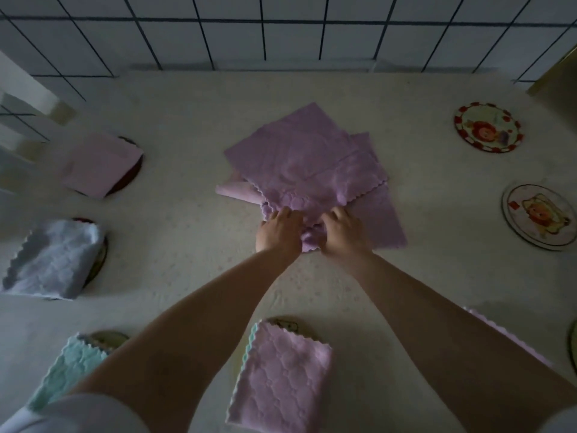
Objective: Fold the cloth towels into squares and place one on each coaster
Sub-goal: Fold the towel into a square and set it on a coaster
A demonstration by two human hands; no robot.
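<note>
Lilac microfibre towels [307, 170] lie in a loose heap at the middle of the bench [193, 232], which is covered in a pale, faintly patterned cloth. Both hands meet at the heap's near edge: the left hand [279, 231] and the right hand [342, 229] each have fingers curled into bunched scalloped fabric, gripping it. At twelve o'clock a wall of white tiles [281, 29] with dark grout rises behind the bench. Toward two and three o'clock sit two bare round coasters, one red-rimmed [488, 128], one with a cartoon print [538, 217]. At ten o'clock a folded pink towel [101, 164] covers a dark coaster; at nine o'clock a pale blue-grey towel [51, 260] lies rumpled on another. Nearer, at seven o'clock, a mint towel [73, 370] rests on a coaster, and at six o'clock a folded lilac towel [281, 376] covers one too. The light is dim.
</note>
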